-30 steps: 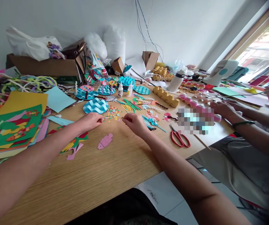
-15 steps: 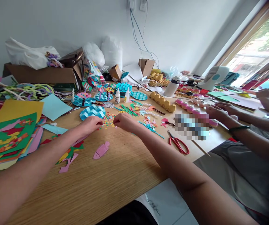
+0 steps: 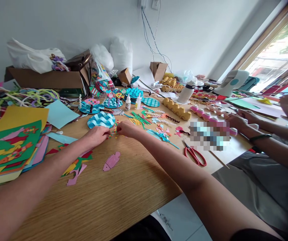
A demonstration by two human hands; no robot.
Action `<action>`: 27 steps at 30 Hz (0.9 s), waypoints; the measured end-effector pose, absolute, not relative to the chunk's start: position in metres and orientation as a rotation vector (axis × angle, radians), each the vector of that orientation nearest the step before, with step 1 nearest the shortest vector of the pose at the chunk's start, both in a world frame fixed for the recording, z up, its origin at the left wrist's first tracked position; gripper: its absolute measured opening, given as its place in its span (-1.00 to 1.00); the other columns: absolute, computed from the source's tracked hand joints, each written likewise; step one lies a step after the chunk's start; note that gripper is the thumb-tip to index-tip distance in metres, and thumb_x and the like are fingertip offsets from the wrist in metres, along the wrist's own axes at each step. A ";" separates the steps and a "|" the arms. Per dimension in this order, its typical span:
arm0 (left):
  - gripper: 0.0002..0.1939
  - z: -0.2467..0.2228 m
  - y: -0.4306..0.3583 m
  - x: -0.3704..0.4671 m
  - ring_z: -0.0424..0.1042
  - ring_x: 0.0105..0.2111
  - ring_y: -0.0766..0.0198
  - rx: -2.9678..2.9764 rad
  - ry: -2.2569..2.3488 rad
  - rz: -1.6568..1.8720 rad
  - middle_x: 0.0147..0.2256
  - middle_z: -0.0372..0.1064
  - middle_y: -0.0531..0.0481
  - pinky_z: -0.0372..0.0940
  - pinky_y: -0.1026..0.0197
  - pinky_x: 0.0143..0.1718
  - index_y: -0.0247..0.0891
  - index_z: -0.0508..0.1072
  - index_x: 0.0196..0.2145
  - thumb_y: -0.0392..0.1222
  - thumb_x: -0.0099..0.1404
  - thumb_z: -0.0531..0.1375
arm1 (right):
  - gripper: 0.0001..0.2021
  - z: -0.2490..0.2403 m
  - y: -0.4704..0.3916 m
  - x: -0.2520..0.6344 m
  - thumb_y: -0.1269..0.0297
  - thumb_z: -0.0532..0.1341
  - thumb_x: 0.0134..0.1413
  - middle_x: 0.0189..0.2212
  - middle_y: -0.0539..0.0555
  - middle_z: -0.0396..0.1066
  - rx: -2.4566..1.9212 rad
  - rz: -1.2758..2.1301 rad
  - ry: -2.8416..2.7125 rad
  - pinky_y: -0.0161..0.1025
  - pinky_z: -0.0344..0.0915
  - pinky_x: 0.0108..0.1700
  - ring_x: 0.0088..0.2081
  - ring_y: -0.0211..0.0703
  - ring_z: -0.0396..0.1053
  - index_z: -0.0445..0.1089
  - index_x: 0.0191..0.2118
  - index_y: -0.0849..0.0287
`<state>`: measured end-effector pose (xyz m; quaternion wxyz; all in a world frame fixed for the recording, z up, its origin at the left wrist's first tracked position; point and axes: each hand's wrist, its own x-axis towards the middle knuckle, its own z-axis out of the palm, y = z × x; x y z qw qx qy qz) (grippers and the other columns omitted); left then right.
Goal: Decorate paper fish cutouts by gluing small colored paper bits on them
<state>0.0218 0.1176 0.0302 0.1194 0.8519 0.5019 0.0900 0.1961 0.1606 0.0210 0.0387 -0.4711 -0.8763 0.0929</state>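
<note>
My left hand is low over the table with its fingers closed in a pinch; whatever sits at the fingertips is too small to name. Just to its right, my right hand reaches into a scatter of small coloured paper dots, its fingers bent down and pressed together. Both sets of fingertips are close but apart. A blue wavy paper disc lies right behind my left hand. Nearer to me, a pink paper fish rests flat on the wood.
Red-handled scissors lie right of my right forearm. Two glue bottles stand behind the dots. Coloured sheets and paper scraps are at left. At right, another person's hands work near pink egg-carton strips.
My right hand has moved left, closer to my left hand and further over the dots. My left hand stays nearly in place, still pinched. The whole view has shifted slightly.
</note>
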 end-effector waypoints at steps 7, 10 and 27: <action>-0.71 0.027 0.115 0.019 0.41 -0.29 0.10 2.459 1.456 0.350 -0.30 0.47 -0.09 0.23 0.16 -0.25 -0.24 0.49 -0.37 -0.19 0.11 -0.01 | -0.80 0.023 0.163 0.190 0.36 0.16 -0.16 -0.42 0.02 0.46 -1.486 0.291 -2.742 -0.35 0.02 -0.47 -0.37 -0.20 0.34 0.49 -0.35 0.12; -0.71 0.027 0.113 0.019 0.40 -0.27 0.09 2.440 1.453 0.438 -0.29 0.46 -0.10 0.22 0.14 -0.21 -0.25 0.49 -0.38 -0.21 0.11 -0.03 | -0.80 0.025 0.161 0.189 0.37 0.16 -0.16 -0.42 0.03 0.46 -1.488 0.300 -2.756 -0.35 0.01 -0.48 -0.38 -0.21 0.33 0.48 -0.35 0.13; -0.66 0.021 0.112 0.043 0.33 -0.51 0.27 1.960 1.340 0.810 -0.50 0.39 0.03 0.19 0.27 -0.50 -0.31 0.43 -0.35 0.02 0.07 0.09 | -0.90 0.030 0.136 0.207 0.31 0.16 -0.14 -0.60 -0.12 0.25 -1.283 1.140 -1.984 -0.44 0.13 -0.48 -0.54 -0.41 0.17 0.33 -0.48 0.23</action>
